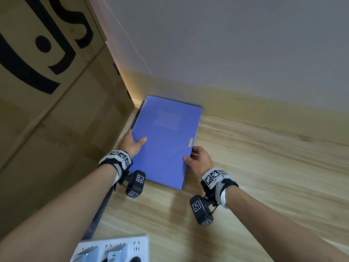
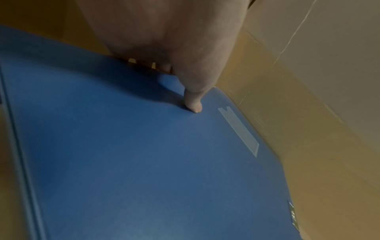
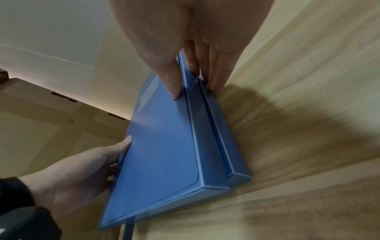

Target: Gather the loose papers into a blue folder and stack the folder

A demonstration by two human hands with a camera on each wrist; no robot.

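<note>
Folder: the blue folder [image 1: 166, 140] is held just above a second folder [image 3: 224, 129], long axis toward the wall.
Grip: its side edges are clasped by left hand [image 1: 132, 143] and right hand [image 1: 200, 160].

The room is dim and evenly lit, with a soft blue-grey cast on the wall [image 1: 236, 38]. A thin warm strip of light glows along the gap between the cardboard box [image 1: 47, 103] and that wall. Beside the blue folder [image 1: 166, 140] soft shadows fall on the wooden floor [image 1: 264, 167], darkest in the right wrist view. Straight lines bow near the picture edges. Both wrist views are smeared and soft, the hands nearest the lens out of focus.
</note>
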